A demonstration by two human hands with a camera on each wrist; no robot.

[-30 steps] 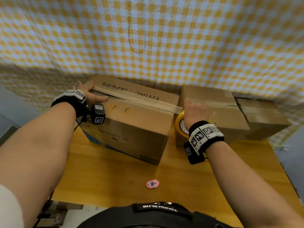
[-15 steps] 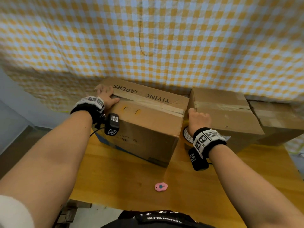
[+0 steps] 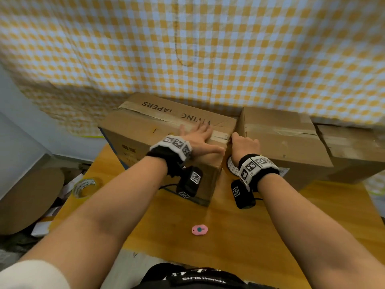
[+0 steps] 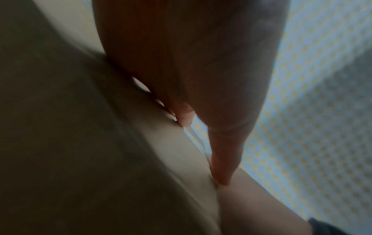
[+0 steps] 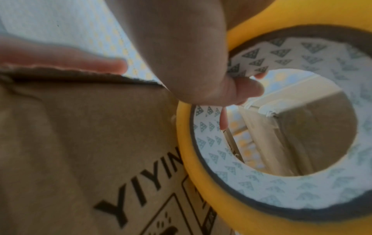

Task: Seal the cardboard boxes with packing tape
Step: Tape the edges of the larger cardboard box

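A printed cardboard box (image 3: 145, 130) stands on the wooden table (image 3: 166, 226), a strip of clear tape (image 3: 150, 114) running along its top seam. My left hand (image 3: 198, 133) lies flat with straight fingers on the tape near the box's right end. My right hand (image 3: 244, 142) grips a yellow tape roll (image 3: 230, 165) against the box's right side, just below the top edge. In the right wrist view my fingers (image 5: 237, 90) curl through the tape roll (image 5: 201, 167) beside the box (image 5: 80, 143). The left wrist view is dark, showing my fingers (image 4: 221, 159) pressed on the box top (image 4: 100, 159).
Two more taped boxes (image 3: 281, 142) (image 3: 354, 147) stand to the right along the checked cloth (image 3: 187, 49). A small pink cutter (image 3: 200, 229) lies on the table in front. A second roll of clear tape (image 3: 86, 187) sits at the table's left edge above floor clutter.
My left hand slid from the box's left end along the taped seam to its right end. My right hand lowered the roll down beside the box's right edge.
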